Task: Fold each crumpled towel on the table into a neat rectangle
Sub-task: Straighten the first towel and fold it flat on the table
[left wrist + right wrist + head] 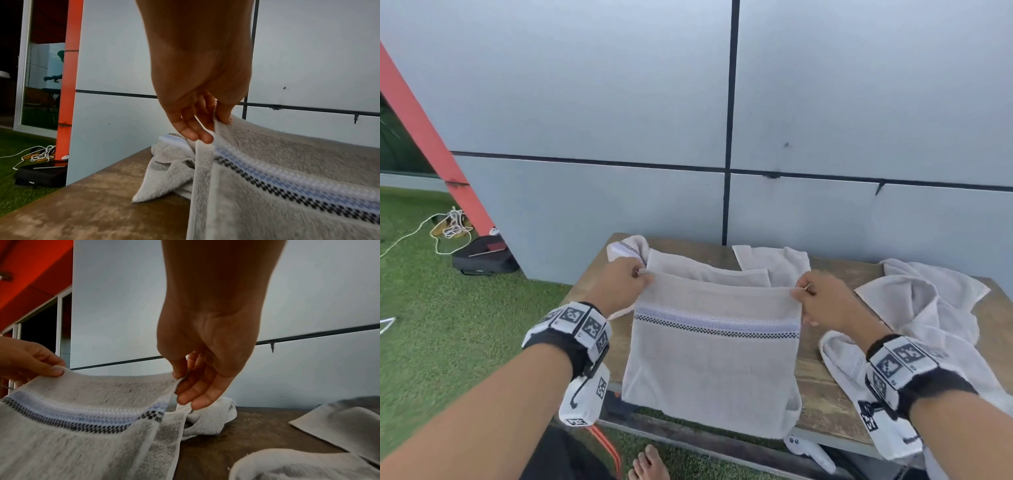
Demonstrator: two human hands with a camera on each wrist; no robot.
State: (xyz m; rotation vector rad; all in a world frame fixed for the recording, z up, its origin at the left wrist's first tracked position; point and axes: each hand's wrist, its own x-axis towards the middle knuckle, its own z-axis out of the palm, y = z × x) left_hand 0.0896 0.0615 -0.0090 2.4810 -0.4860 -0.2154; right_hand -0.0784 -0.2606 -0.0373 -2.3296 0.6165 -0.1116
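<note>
Above the near edge of the table (825,404), the left hand (625,281) and right hand (822,301) each pinched an upper corner of the striped towel (712,363), whose hanging lower edge could slide off if either pinch slackened.

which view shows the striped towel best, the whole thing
The head view: the striped towel shows whole, held up by the left hand and right hand, lower edge past the table front. Each wrist view shows only its own pinched corner and part of the stripe.
</note>
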